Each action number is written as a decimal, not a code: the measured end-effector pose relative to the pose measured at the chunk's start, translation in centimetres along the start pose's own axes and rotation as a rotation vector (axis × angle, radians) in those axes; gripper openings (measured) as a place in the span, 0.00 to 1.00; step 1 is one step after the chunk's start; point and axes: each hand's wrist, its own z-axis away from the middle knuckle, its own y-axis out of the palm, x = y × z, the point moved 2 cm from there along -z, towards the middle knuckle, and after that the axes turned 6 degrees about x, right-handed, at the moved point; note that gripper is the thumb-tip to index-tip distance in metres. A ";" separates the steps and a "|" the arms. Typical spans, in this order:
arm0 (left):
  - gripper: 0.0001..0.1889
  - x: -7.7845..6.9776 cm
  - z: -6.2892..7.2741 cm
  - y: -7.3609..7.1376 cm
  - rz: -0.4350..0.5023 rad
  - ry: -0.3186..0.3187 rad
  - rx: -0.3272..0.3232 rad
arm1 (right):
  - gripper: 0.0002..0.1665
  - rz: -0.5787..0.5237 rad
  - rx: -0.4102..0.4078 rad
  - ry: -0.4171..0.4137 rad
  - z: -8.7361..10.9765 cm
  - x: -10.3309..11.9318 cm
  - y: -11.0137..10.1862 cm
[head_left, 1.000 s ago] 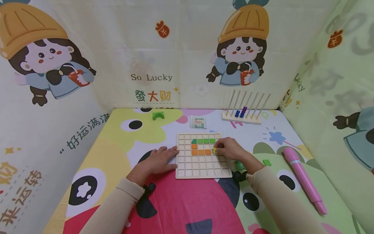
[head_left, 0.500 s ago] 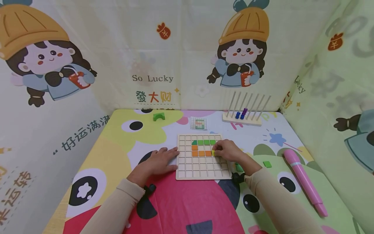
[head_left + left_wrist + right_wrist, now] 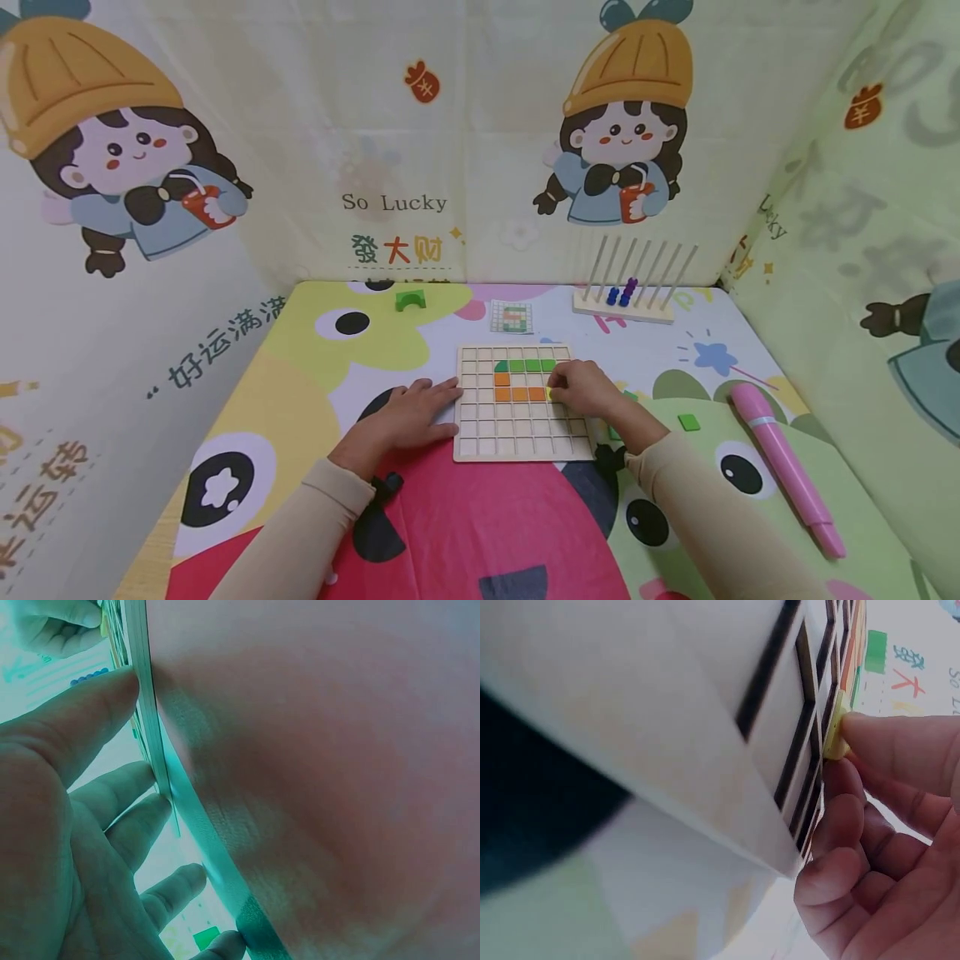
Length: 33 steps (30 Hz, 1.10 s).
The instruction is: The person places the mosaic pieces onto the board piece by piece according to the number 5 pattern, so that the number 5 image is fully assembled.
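Note:
A wooden grid board (image 3: 504,432) lies in the middle of the table. Its upper part bears a row of green tiles (image 3: 532,366), with orange tiles (image 3: 519,394) below, one under the row's left end and several in a line. At the right end of that line my right hand (image 3: 587,388) pinches a yellow tile (image 3: 836,735) between thumb and index finger, right at the grid; the fingers partly cover it in the head view. My left hand (image 3: 401,423) is spread flat on the table, thumb and fingertips touching the board's left edge.
Behind the board are a small pattern card (image 3: 512,317), a green arch block (image 3: 410,300) and a peg rack (image 3: 624,308) with blue and purple beads. On the right lie a loose green tile (image 3: 688,422) and a pink pen (image 3: 787,471). More green tiles are partly hidden by my right wrist.
My right hand has brought the yellow tile slightly down, level with the orange line's right end. My left hand has kept its place at the board's edge.

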 end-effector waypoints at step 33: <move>0.40 0.0 -0.4 0.4 0.014 -0.025 -0.009 | 0.11 0.015 -0.072 0.084 6.1 -4.2 -2.2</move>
